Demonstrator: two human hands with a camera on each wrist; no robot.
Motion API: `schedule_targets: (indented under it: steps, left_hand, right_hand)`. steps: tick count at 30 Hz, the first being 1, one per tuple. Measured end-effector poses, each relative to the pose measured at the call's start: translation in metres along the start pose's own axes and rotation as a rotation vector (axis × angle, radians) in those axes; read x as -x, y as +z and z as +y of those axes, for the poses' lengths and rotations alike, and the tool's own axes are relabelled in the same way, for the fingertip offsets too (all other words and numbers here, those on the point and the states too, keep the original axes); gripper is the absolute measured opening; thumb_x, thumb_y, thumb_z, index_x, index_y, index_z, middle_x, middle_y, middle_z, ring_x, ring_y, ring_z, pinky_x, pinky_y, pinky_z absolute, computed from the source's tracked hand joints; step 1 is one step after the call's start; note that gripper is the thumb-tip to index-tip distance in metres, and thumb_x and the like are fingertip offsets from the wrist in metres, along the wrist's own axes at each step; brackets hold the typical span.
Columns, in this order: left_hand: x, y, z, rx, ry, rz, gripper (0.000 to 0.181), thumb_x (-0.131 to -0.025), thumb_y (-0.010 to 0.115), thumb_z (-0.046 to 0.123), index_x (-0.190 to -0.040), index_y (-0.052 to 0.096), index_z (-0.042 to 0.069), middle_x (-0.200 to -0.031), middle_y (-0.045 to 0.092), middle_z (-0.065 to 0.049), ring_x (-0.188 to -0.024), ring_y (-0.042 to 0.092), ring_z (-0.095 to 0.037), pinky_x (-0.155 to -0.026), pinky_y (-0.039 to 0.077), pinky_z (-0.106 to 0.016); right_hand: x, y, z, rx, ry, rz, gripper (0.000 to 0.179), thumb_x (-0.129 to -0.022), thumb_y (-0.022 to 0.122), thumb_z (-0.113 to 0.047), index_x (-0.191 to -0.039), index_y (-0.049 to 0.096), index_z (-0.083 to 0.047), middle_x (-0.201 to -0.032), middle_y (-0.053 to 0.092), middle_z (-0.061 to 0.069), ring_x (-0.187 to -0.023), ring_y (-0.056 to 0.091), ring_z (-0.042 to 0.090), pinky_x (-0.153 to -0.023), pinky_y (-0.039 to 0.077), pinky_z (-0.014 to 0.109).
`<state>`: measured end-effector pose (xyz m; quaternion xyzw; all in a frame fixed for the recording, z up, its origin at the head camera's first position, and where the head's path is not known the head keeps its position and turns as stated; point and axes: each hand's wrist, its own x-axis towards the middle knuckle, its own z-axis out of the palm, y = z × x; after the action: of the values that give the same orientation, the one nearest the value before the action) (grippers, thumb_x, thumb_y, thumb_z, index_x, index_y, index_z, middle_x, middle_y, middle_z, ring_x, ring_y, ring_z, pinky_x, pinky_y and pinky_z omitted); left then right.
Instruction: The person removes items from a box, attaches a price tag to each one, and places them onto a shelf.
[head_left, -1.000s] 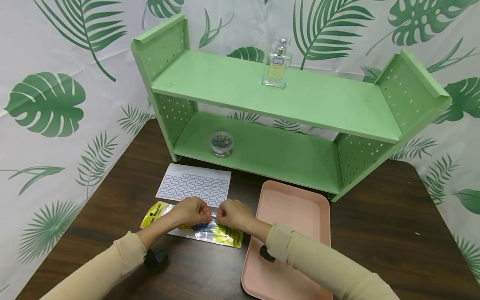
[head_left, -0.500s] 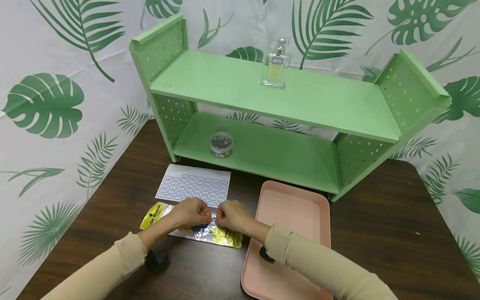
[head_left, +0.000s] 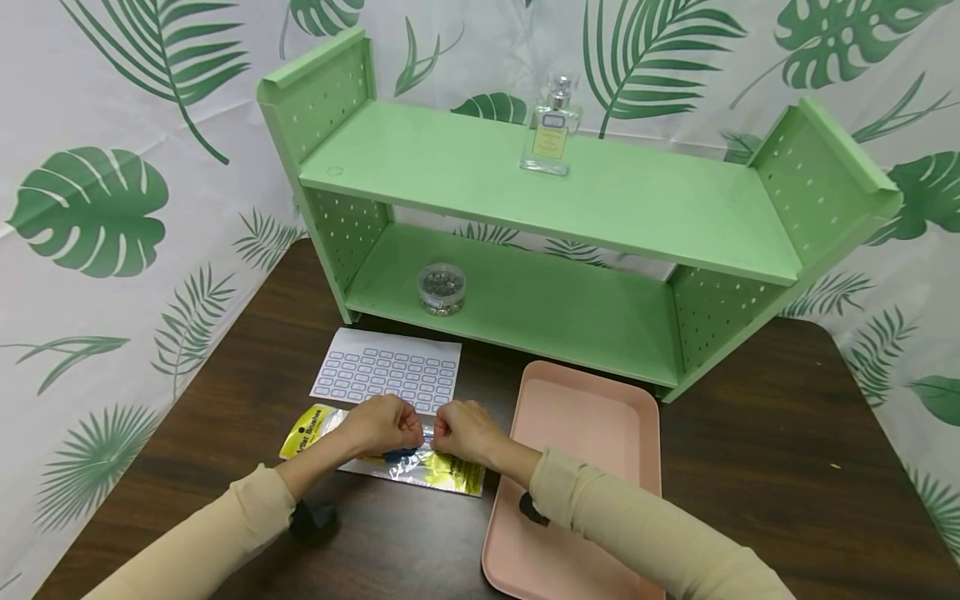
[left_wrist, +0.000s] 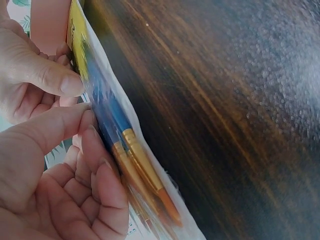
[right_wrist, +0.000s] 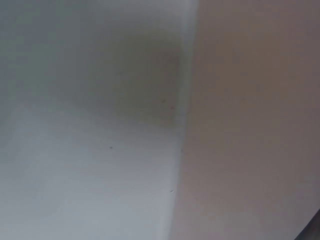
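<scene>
A clear pack of artist brushes [head_left: 408, 468] with yellow ends lies on the table. Over its middle, my left hand [head_left: 386, 423] and right hand [head_left: 467, 429] meet, fingers curled and fingertips nearly touching. In the left wrist view, the left hand [left_wrist: 65, 165] pinches thumb against forefinger close to the pack's face. The right hand [left_wrist: 35, 75] has its thumb just beside them. A pale sliver, seemingly a small label, shows between the fingertips, mostly hidden. Blue-handled brushes [left_wrist: 127, 145] show through the plastic. The right wrist view has only blurred pale surfaces.
A sheet of blue-framed labels [head_left: 390, 367] lies behind the hands. The pink tray [head_left: 592, 408] sits under the right forearm. A green two-tier shelf [head_left: 487, 179] stands behind, bearing a glass perfume bottle [head_left: 550, 137] and a round clear tub [head_left: 442, 289].
Both hands stay almost still over the brush pack. The pack, label sheet and tray keep their places; the head view shifts very slightly.
</scene>
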<state>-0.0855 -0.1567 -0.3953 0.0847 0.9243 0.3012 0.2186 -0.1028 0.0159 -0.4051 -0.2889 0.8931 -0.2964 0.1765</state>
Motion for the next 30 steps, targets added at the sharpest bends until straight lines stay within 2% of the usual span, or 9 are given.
schedule_targets:
  steps: [19, 30]
  left_hand:
    - [-0.0009, 0.0012, -0.0003, -0.033, 0.022, 0.036, 0.011, -0.076, 0.074, 0.015, -0.071, 0.065, 0.014, -0.061, 0.057, 0.007, -0.058, 0.050, -0.009, -0.055, 0.040, -0.024]
    - [-0.0017, 0.0002, -0.0026, -0.042, 0.021, 0.048, 0.014, -0.076, 0.077, 0.019, -0.072, 0.064, 0.015, -0.062, 0.058, 0.006, -0.058, 0.050, -0.009, -0.054, 0.039, -0.024]
  right_hand:
    - [0.0002, 0.0003, 0.0001, 0.011, 0.021, -0.004, 0.022, -0.077, 0.071, -0.007, -0.061, 0.057, -0.010, -0.056, 0.048, -0.007, -0.053, 0.042, 0.006, -0.053, 0.035, 0.021]
    - [0.0022, 0.0002, -0.0006, 0.006, 0.067, -0.015, 0.026, -0.079, 0.074, -0.013, -0.062, 0.054, -0.012, -0.057, 0.047, -0.007, -0.053, 0.042, 0.006, -0.053, 0.034, 0.020]
